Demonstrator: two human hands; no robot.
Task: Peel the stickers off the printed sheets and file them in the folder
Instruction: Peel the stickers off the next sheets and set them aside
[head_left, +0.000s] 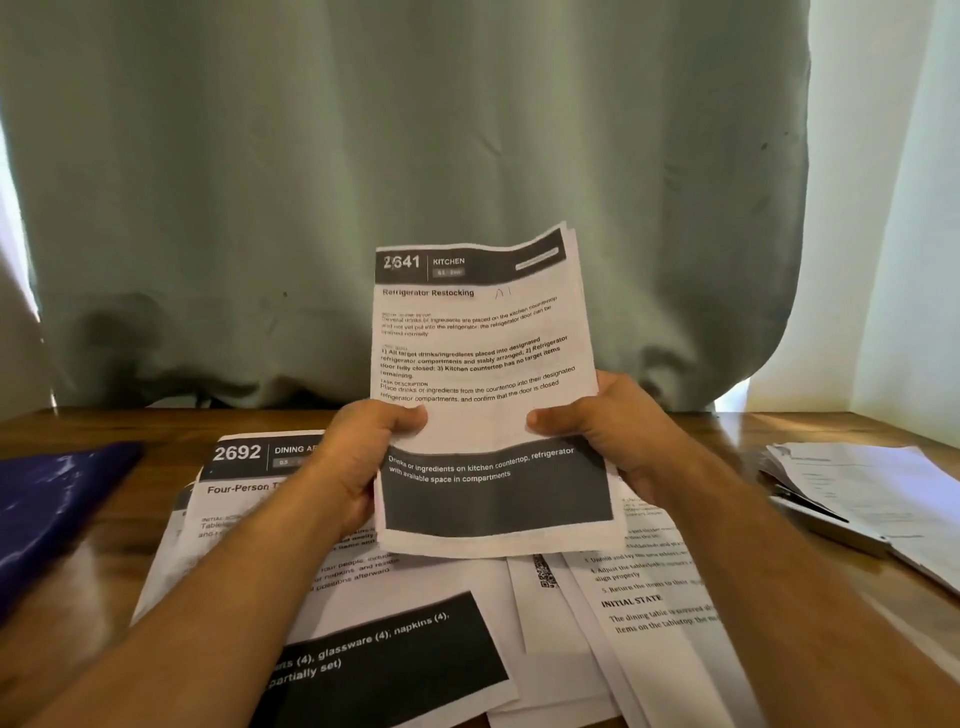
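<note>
- Left hand (358, 457) and right hand (608, 431) both pinch the 2641 kitchen sheet (483, 353), lifted upright
- Loose sheets (395, 613) beneath; blue folder (57, 499) far left

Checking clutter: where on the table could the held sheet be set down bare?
Bare table shows between the blue folder and the 2692 sheet, and between the middle sheets and the right stack. The centre, under both hands, is crowded.

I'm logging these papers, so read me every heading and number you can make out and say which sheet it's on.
Held sheet: "2641", "KITCHEN", "Refrigerator Restocking".
Sheet on the table, under the left hand: "2692", "DINING", "Four-Person".
Right-hand sheet: "INITIAL STATE".
Far-right stack: too blurred.
</note>
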